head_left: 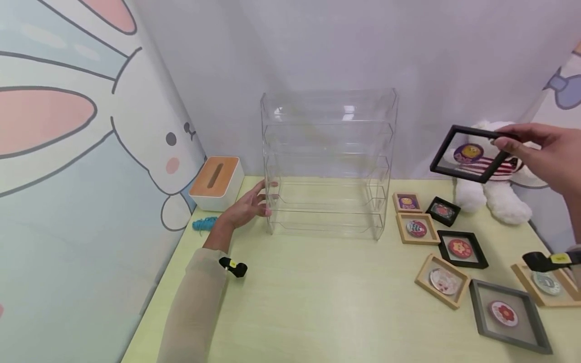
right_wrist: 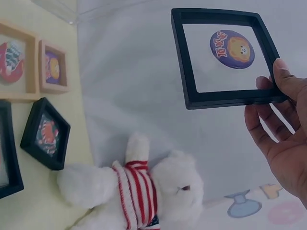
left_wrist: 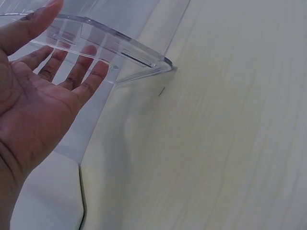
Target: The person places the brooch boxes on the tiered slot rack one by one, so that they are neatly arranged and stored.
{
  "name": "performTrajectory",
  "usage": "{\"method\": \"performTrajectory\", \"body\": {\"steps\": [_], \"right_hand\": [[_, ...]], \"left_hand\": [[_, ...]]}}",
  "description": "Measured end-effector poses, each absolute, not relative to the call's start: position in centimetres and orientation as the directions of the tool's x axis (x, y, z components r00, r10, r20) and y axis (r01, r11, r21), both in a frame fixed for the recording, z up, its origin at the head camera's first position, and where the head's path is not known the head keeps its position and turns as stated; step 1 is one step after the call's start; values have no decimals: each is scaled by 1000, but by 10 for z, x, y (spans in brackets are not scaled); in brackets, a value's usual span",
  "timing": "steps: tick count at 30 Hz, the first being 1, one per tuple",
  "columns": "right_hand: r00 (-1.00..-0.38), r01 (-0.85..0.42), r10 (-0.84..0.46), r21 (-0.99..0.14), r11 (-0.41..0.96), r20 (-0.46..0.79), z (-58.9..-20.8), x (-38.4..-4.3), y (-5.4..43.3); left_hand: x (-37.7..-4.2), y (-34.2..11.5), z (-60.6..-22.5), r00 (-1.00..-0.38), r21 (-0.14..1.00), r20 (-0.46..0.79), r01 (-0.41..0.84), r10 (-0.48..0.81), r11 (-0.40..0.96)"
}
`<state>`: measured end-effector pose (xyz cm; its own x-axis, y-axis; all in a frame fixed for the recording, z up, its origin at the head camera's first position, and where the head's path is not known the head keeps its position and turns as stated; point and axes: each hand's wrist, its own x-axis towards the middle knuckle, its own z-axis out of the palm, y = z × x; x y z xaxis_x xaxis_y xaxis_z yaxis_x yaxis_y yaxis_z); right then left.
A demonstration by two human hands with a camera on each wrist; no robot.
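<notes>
A clear acrylic tiered rack [head_left: 327,204] stands upright at the back of the table. My left hand [head_left: 247,207] is at its left side, fingers spread and fairly straight at the edge; in the left wrist view, fingertips [left_wrist: 98,69] show through the clear plastic. Raised at the right, my right hand [head_left: 546,151] pinches a black floating display frame [head_left: 487,169] by one side, thumb on the near face and fingers behind. Inside its transparent film sits a round purple badge [right_wrist: 232,49] with a yellow cartoon face. The frame is tilted, well above the table.
Several framed badges lie at the right, among them a wooden frame [head_left: 399,237], a black frame [head_left: 481,259] and a grey frame [head_left: 481,322]. A white plush toy [head_left: 469,194] sits behind them. At left are a tissue box [head_left: 229,194] and a blue yarn bundle [head_left: 204,224].
</notes>
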<state>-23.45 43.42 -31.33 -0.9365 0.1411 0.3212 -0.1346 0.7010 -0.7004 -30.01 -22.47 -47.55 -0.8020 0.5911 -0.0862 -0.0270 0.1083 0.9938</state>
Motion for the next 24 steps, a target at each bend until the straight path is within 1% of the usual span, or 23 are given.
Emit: {"method": "performTrajectory", "body": {"steps": [6,12,18,24], "right_hand": [[-910,-206,131,-701,683,394,-278,-248,411],[-895,-267,96,-697,666,435,-257,-259,385],[-912,-262,75,-715,648,403,-235,-271,357],[-929,-272,53,-771,576,367,-216,-284,331]], "left_hand": [[-300,-224,-474,-804,995,-73,-20,591,97],[-302,-223,-474,-805,994,-82,-26,588,103],[-302,-221,-474,-799,994,-90,-33,594,106],[-301,-220,-474,-794,996,-78,-36,603,82]]}}
